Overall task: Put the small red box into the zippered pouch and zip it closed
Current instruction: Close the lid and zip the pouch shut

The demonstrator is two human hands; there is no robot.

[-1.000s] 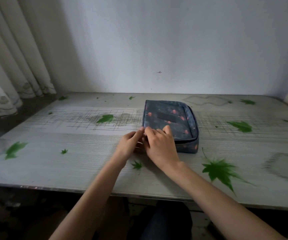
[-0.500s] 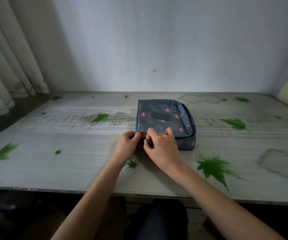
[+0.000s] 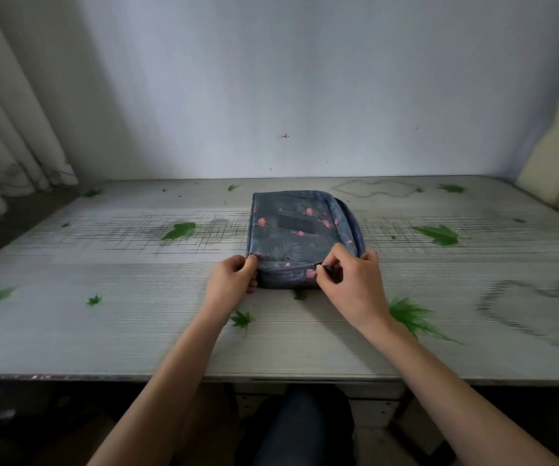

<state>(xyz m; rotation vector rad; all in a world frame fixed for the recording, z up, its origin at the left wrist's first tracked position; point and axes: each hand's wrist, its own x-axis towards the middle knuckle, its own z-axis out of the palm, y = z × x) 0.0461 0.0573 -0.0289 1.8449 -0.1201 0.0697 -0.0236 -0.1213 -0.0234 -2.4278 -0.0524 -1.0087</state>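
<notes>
The pouch (image 3: pixel 293 232) lies flat at mid-bench. Its long axis runs from the person toward the wall (image 3: pixel 288 79), with a short side facing the person. The zipper (image 3: pixel 286 267) runs along that near side. The left hand (image 3: pixel 231 284) grips the near left corner, fingers curled. The right hand (image 3: pixel 355 287) pinches the zipper pull (image 3: pixel 321 265) near the right corner. The bench (image 3: pixel 137 314) bears printed green leaves (image 3: pixel 180 230).

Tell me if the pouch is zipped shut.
Partly, it seems. The zip looks closed along the near edge of the pouch up to where the right hand pinches it; beyond that hand it is hidden, cannot tell.
</notes>
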